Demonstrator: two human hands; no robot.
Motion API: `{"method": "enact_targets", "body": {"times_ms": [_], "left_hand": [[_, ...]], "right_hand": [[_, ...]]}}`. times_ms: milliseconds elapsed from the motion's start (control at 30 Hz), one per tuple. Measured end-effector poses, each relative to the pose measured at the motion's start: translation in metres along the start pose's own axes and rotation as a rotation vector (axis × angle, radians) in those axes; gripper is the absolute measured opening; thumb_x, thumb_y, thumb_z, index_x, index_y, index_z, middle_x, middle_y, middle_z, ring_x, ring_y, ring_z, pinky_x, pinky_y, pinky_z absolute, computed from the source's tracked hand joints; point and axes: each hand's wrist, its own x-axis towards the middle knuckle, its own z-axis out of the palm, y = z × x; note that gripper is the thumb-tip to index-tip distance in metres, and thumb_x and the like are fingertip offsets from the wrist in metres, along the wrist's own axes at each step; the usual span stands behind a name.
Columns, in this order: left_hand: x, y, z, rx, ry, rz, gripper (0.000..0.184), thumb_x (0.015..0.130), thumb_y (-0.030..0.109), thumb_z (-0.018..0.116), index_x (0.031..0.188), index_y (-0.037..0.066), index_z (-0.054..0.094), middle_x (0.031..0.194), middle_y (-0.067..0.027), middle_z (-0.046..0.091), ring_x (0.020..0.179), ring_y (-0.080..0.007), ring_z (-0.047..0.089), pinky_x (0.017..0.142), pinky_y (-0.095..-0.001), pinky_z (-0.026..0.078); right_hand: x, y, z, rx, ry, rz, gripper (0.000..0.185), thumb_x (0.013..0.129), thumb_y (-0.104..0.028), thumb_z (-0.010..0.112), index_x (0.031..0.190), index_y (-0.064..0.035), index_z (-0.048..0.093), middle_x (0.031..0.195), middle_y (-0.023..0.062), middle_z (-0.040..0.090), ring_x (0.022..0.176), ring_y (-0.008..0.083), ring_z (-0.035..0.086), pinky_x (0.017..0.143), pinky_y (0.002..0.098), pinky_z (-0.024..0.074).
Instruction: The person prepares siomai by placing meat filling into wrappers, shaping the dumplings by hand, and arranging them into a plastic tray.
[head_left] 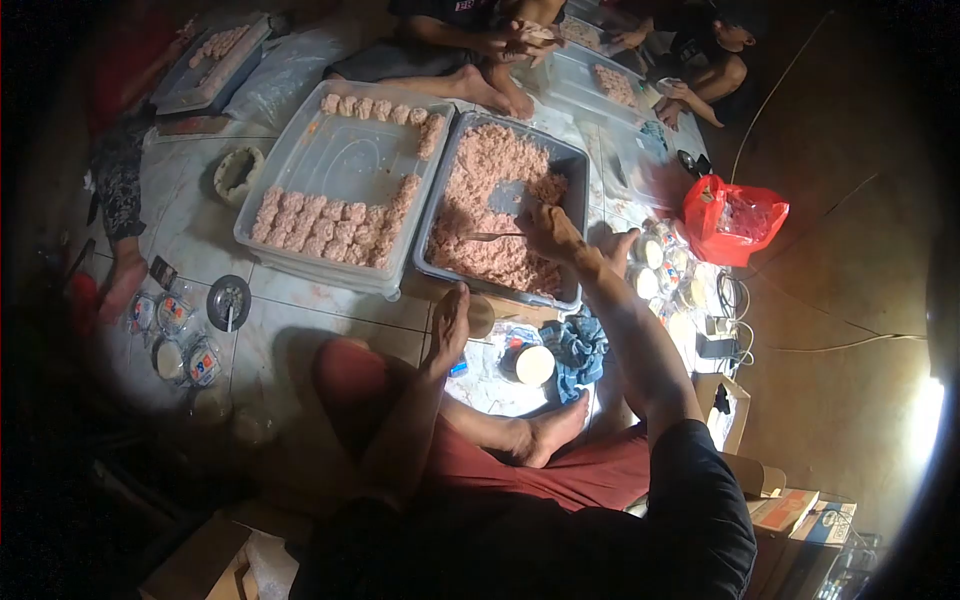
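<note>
My right hand is closed around the handle of a thin metal utensil, seemingly a fork. Its tip touches the pink minced meat in a grey tub; a patch of the tub's bottom shows. My left hand is near the tub's front edge, fingers pointing up. Against its palm is a round, flat brownish thing, whose kind I cannot make out. Left of the tub, shaped meat balls sit in rows along the sides of a clear plastic box.
Lidded jars or cups stand right of the tub, near a red plastic bag. A blue checked cloth and a white-topped container lie by my foot. Other people sit across, one with hands together.
</note>
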Motion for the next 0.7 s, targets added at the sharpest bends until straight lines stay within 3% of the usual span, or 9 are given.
{"method": "enact_targets", "body": {"times_ms": [33, 100, 167, 233, 467, 533, 567, 633, 700], "left_hand": [[0.0, 0.0, 0.001, -0.011, -0.028, -0.007, 0.06, 0.106, 0.05, 0.04, 0.101, -0.005, 0.063, 0.096, -0.0235, 0.066, 0.092, -0.0341, 0.063, 0.082, -0.0426, 0.047], [-0.001, -0.003, 0.003, -0.019, -0.054, -0.04, 0.062, 0.105, 0.052, 0.04, 0.102, -0.005, 0.063, 0.097, -0.0246, 0.066, 0.093, -0.0358, 0.063, 0.083, -0.0436, 0.047], [0.002, -0.012, 0.005, -0.005, -0.085, -0.006, 0.063, 0.104, 0.054, 0.043, 0.1, -0.005, 0.063, 0.096, -0.0248, 0.066, 0.091, -0.0354, 0.063, 0.081, -0.0447, 0.047], [0.002, -0.03, 0.014, -0.04, -0.063, 0.022, 0.062, 0.103, 0.054, 0.045, 0.101, -0.005, 0.064, 0.095, -0.0247, 0.066, 0.09, -0.0358, 0.062, 0.081, -0.0447, 0.047], [-0.002, -0.033, 0.015, -0.023, -0.126, 0.033, 0.059, 0.102, 0.055, 0.047, 0.105, -0.001, 0.065, 0.104, -0.0191, 0.066, 0.098, -0.0328, 0.061, 0.086, -0.0412, 0.047], [-0.002, -0.031, 0.017, -0.03, -0.159, 0.008, 0.057, 0.102, 0.054, 0.049, 0.105, 0.0, 0.066, 0.106, -0.0173, 0.066, 0.1, -0.0311, 0.061, 0.088, -0.0401, 0.047], [-0.002, -0.03, 0.02, -0.065, -0.158, -0.016, 0.055, 0.101, 0.052, 0.051, 0.107, 0.0, 0.066, 0.108, -0.017, 0.066, 0.103, -0.0312, 0.061, 0.09, -0.0394, 0.047], [0.002, -0.032, 0.023, -0.098, -0.163, -0.042, 0.053, 0.101, 0.05, 0.053, 0.109, 0.0, 0.066, 0.11, -0.0168, 0.067, 0.106, -0.0312, 0.062, 0.093, -0.0388, 0.047], [0.01, -0.033, 0.024, 0.123, -0.286, 0.102, 0.053, 0.1, 0.048, 0.057, 0.111, -0.002, 0.067, 0.109, -0.021, 0.069, 0.108, -0.0348, 0.064, 0.093, -0.0411, 0.049]], "right_hand": [[-0.003, 0.003, -0.004, -0.006, -0.005, 0.005, 0.028, 0.093, -0.029, 0.064, 0.097, -0.0014, 0.061, 0.087, 0.0187, 0.059, 0.077, 0.0325, 0.062, 0.067, 0.0432, 0.0511], [-0.007, 0.01, -0.016, 0.489, -0.323, 0.604, 0.034, 0.094, -0.036, 0.062, 0.098, -0.003, 0.062, 0.096, 0.0228, 0.062, 0.086, 0.0389, 0.064, 0.074, 0.0479, 0.0531], [-0.011, 0.012, -0.032, 0.495, -0.247, 0.575, 0.028, 0.094, -0.029, 0.065, 0.105, -0.0034, 0.058, 0.085, 0.0235, 0.067, 0.078, 0.0436, 0.066, 0.065, 0.0555, 0.0487], [-0.005, 0.011, -0.057, 0.394, -0.497, 0.699, 0.039, 0.095, -0.044, 0.057, 0.102, -0.0071, 0.07, 0.098, 0.0239, 0.071, 0.094, 0.0416, 0.069, 0.08, 0.0507, 0.0553], [-0.039, 0.029, -0.046, 0.246, -0.396, 0.522, 0.041, 0.098, -0.045, 0.052, 0.101, -0.0091, 0.072, 0.095, 0.0241, 0.071, 0.088, 0.0424, 0.071, 0.075, 0.0509, 0.0569], [-0.047, 0.036, -0.048, 0.178, -0.042, 0.2, 0.014, 0.092, -0.021, 0.063, 0.096, -0.0079, 0.067, 0.07, 0.0175, 0.059, 0.069, 0.0326, 0.064, 0.056, 0.0469, 0.0506], [-0.048, 0.039, -0.046, 0.176, -0.042, 0.204, 0.014, 0.092, -0.021, 0.063, 0.096, -0.0079, 0.067, 0.07, 0.0175, 0.059, 0.069, 0.0326, 0.064, 0.056, 0.0469, 0.0506], [-0.044, 0.043, -0.048, 0.211, -0.441, 0.356, 0.02, 0.094, -0.027, 0.061, 0.101, -0.0092, 0.068, 0.082, 0.0167, 0.063, 0.08, 0.0322, 0.064, 0.068, 0.0493, 0.0486], [-0.046, 0.045, -0.043, 0.158, -0.46, 0.391, 0.023, 0.095, -0.03, 0.06, 0.105, -0.0111, 0.067, 0.096, 0.0153, 0.063, 0.095, 0.0311, 0.06, 0.081, 0.0541, 0.0418]]}}
